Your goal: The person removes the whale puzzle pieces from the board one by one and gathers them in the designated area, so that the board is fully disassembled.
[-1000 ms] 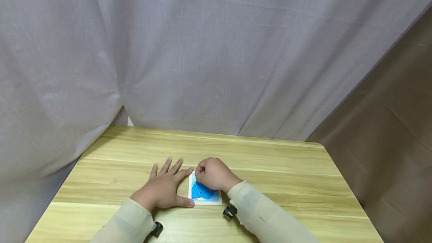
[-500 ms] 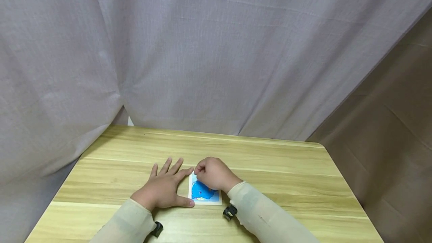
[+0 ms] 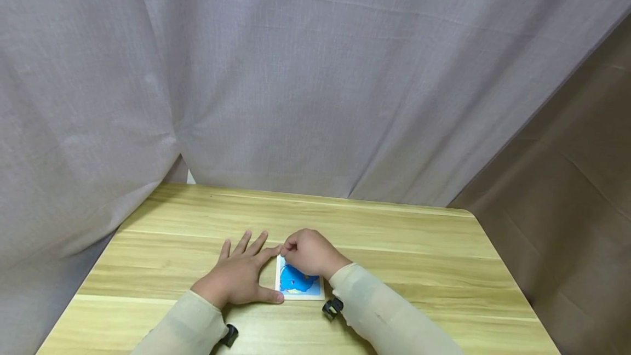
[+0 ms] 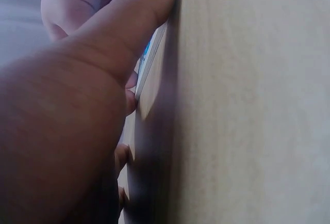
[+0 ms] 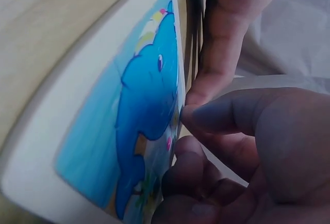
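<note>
Backdrop: grey curtain [image 3: 315, 81] hangs behind a wooden table [image 3: 419, 256].
Card: white-bordered card [image 3: 299, 284] with a blue dolphin lies flat near the table's front edge, between the two hands.
Left hand: left hand [image 3: 239, 275] rests palm down on the table, fingers [image 3: 246, 242] straight and spread, thumb along the card's left edge.
Right hand: right hand [image 3: 309, 253] sits over the card's far end, fingers curled, pinching its top-left corner.

no readable text, labels or numbers
</note>
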Available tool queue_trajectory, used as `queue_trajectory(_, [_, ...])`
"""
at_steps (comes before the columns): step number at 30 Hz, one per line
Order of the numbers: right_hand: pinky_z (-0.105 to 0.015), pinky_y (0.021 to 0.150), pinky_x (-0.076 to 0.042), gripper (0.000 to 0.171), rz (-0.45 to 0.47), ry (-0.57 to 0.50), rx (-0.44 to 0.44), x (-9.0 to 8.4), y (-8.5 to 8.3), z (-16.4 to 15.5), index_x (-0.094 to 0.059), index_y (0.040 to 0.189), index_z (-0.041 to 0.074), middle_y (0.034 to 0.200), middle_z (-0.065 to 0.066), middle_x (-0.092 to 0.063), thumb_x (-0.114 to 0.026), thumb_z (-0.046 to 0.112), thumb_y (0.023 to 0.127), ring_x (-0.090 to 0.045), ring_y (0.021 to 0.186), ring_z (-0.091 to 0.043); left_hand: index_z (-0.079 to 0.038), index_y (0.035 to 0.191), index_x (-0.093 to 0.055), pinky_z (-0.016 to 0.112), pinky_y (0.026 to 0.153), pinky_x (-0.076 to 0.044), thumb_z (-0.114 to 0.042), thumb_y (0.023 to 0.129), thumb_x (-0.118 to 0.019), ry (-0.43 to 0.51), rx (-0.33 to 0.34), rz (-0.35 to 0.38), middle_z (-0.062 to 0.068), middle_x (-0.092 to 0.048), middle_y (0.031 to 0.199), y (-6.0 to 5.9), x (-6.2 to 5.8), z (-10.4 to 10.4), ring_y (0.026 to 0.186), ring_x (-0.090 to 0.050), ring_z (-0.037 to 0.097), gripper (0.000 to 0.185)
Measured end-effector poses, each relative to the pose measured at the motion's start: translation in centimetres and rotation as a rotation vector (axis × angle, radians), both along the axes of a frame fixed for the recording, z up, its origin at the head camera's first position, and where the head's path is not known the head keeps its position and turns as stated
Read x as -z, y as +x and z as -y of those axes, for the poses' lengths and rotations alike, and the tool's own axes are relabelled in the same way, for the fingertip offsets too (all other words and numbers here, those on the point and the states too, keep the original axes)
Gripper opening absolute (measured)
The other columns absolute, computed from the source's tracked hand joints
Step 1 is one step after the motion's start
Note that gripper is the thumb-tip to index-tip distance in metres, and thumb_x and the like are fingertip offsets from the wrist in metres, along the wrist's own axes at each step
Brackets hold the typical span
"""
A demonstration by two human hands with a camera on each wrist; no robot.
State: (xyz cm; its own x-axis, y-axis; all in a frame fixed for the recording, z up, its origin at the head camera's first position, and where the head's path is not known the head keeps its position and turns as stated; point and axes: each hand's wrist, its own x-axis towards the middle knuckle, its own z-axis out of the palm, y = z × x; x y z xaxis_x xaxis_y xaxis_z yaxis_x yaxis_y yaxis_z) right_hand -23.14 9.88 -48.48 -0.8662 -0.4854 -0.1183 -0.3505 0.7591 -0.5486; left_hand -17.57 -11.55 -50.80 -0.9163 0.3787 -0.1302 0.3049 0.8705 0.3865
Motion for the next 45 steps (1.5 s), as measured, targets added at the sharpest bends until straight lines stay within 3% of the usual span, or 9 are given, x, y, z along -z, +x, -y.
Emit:
queue_trajectory(3, [-0.024,0.065,-0.053,0.015,-0.013,-0.004,0.011,0.0,0.1,0.2,-0.081,0.089,0.024,0.087,0.017,-0.073,-0.069,0.020,0.096,-0.061,0.070,-0.004,-0.052,0.160,-0.034,0.080,0.121,-0.002,-0.096,0.067,-0.064,-0.002,0.001,0.003,0.003,-0.014,0.178,-0.1,0.0,0.0,0.164,-0.003,0.042,0.107])
queue_trajectory(9, [-0.026,0.079,-0.057,0.015,-0.037,0.012,0.029,0.1,0.3,0.4,-0.082,0.089,0.026,0.090,0.019,-0.073,-0.070,0.025,0.098,-0.063,0.080,0.000,-0.053,0.161,-0.033,0.080,0.121,-0.002,-0.096,0.067,-0.064,-0.010,0.001,0.002,0.003,-0.014,0.178,-0.1,0.1,0.1,0.164,-0.003,0.042,0.108])
queue_trajectory(16, [-0.025,0.063,-0.053,0.019,-0.013,-0.028,0.041,0.4,0.1,0.8,-0.074,0.077,0.027,0.071,0.015,-0.069,-0.068,0.022,0.095,-0.060,0.063,-0.006,-0.053,0.160,-0.034,0.080,0.121,-0.004,-0.097,0.066,-0.063,-0.016,-0.004,-0.001,0.002,-0.015,0.178,-0.1,0.0,0.2,0.164,-0.004,0.041,0.107])
queue_trajectory(25, [-0.024,0.061,-0.051,0.016,-0.036,-0.062,0.056,1.3,-0.1,1.1,-0.070,0.073,0.026,0.069,0.014,-0.067,-0.070,0.024,0.089,-0.059,0.063,-0.006,-0.049,0.159,-0.039,0.080,0.121,-0.005,-0.097,0.066,-0.064,-0.019,-0.014,-0.012,0.003,-0.016,0.178,0.1,-0.2,0.3,0.164,-0.007,0.042,0.107])
queue_trajectory(31, [-0.026,0.060,-0.050,0.007,0.027,-0.018,0.047,1.1,-0.2,0.8,-0.069,0.083,0.026,0.069,0.011,-0.066,-0.075,0.027,0.084,-0.057,0.063,-0.008,-0.049,0.159,-0.038,0.081,0.121,-0.004,-0.096,0.067,-0.064,-0.010,-0.011,-0.010,0.003,-0.016,0.178,0.1,0.0,0.2,0.164,-0.006,0.042,0.107])
queue_trajectory(38, [-0.025,0.040,-0.041,0.019,0.187,-0.001,0.042,0.2,-0.3,0.5,-0.067,0.097,0.018,0.057,0.004,-0.056,-0.080,0.018,0.082,-0.052,0.043,-0.012,-0.051,0.159,-0.037,0.080,0.121,-0.004,-0.096,0.068,-0.063,-0.002,-0.002,-0.013,0.002,-0.016,0.178,0.0,0.2,0.0,0.164,-0.005,0.042,0.106])
queue_trajectory(45, [-0.025,0.040,-0.041,0.024,0.213,0.007,0.038,-0.1,-0.3,0.5,-0.066,0.099,0.017,0.056,0.006,-0.051,-0.082,0.017,0.082,-0.051,0.042,-0.012,-0.050,0.160,-0.037,0.080,0.121,-0.004,-0.095,0.068,-0.064,0.008,-0.002,-0.010,0.003,-0.016,0.178,0.0,0.1,-0.1,0.164,-0.005,0.043,0.106])
